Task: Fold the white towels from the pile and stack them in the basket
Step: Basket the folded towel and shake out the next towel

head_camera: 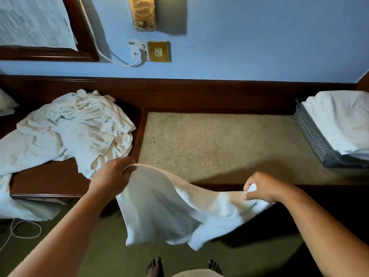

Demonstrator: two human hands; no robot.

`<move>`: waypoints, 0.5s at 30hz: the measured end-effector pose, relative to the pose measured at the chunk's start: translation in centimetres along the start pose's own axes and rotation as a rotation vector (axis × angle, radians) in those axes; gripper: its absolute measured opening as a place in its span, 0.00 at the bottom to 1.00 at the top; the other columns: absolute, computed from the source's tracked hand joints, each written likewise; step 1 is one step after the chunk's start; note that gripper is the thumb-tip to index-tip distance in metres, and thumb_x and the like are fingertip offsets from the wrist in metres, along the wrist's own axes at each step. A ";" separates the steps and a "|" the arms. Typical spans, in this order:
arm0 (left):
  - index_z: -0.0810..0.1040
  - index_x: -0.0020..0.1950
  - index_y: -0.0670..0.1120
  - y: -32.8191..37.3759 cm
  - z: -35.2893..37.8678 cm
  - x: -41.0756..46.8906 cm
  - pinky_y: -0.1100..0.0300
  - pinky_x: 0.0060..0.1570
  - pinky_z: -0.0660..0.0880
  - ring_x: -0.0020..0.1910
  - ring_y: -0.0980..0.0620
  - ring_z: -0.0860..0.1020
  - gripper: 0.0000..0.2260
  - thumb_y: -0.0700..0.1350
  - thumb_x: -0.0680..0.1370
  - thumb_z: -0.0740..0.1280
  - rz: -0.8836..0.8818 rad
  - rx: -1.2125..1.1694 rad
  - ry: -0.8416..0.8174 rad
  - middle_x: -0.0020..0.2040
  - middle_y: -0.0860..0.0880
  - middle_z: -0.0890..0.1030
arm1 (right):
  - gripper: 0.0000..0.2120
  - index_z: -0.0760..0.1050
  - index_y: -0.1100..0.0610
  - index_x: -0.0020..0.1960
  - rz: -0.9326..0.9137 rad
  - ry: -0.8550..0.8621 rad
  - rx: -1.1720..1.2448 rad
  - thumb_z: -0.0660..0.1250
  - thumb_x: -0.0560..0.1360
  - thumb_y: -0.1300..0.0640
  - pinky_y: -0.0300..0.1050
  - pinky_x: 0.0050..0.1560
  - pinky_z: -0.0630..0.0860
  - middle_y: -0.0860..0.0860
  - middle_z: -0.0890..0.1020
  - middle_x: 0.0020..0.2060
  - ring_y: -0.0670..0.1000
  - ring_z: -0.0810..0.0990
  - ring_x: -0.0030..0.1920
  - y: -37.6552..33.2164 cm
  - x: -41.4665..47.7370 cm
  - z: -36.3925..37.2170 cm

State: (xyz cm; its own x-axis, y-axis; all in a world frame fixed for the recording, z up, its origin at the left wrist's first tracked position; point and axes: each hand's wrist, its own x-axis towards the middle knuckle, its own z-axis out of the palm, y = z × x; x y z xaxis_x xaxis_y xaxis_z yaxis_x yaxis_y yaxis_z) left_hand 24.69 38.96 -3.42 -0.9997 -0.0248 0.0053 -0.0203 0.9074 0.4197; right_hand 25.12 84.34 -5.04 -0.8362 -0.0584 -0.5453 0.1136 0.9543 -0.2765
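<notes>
While a white towel (pixel 163 212) is held up in the air at the front edge of the counter (pixel 219 144), one end of its top edge is pinched by the left grip (pixel 113 174) and the other end by the right grip (pixel 261 186). The towel is hung down between them, loose and wavy. The pile (pixel 75 124) of crumpled white towels is seen on the left, on dark wood. The basket (pixel 313 134) is set on the right of the counter, and folded towels (pixel 339 120) are stacked inside it.
</notes>
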 end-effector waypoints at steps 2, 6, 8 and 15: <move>0.82 0.55 0.51 0.1 -0.1 0.2 0.50 0.48 0.74 0.51 0.42 0.78 0.06 0.47 0.81 0.67 -0.113 0.013 0.032 0.52 0.47 0.79 | 0.13 0.81 0.46 0.47 0.031 0.065 -0.030 0.78 0.66 0.45 0.44 0.51 0.78 0.48 0.84 0.50 0.44 0.81 0.47 3.4 1.0 -0.8; 0.83 0.53 0.47 0.1 -1.1 0.4 0.48 0.54 0.72 0.54 0.37 0.77 0.06 0.46 0.79 0.69 -0.377 -0.026 0.201 0.55 0.42 0.80 | 0.06 0.79 0.48 0.46 0.064 0.189 -0.130 0.71 0.75 0.47 0.44 0.48 0.74 0.49 0.84 0.51 0.51 0.80 0.48 7.9 0.7 -4.6; 0.83 0.52 0.49 0.3 -1.8 0.4 0.47 0.54 0.73 0.55 0.38 0.77 0.06 0.48 0.79 0.68 -0.438 -0.007 0.241 0.56 0.43 0.81 | 0.09 0.79 0.49 0.48 0.084 0.291 -0.151 0.68 0.77 0.44 0.45 0.48 0.73 0.51 0.84 0.51 0.55 0.81 0.50 9.5 1.0 -6.7; 0.84 0.53 0.51 2.9 -3.0 4.4 0.47 0.44 0.77 0.52 0.39 0.77 0.08 0.49 0.80 0.66 -0.274 0.397 0.193 0.52 0.46 0.80 | 0.16 0.77 0.47 0.62 0.025 0.499 -0.168 0.65 0.79 0.41 0.50 0.50 0.76 0.56 0.83 0.56 0.61 0.80 0.54 10.6 4.0 -12.9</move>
State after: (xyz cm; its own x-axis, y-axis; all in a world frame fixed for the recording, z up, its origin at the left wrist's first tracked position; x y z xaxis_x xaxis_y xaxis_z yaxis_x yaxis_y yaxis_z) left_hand 20.24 40.26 0.56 -0.9367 -0.3263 0.1267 -0.3222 0.9452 0.0523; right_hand 16.10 97.99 0.05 -0.9928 0.0723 -0.0954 0.0832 0.9899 -0.1149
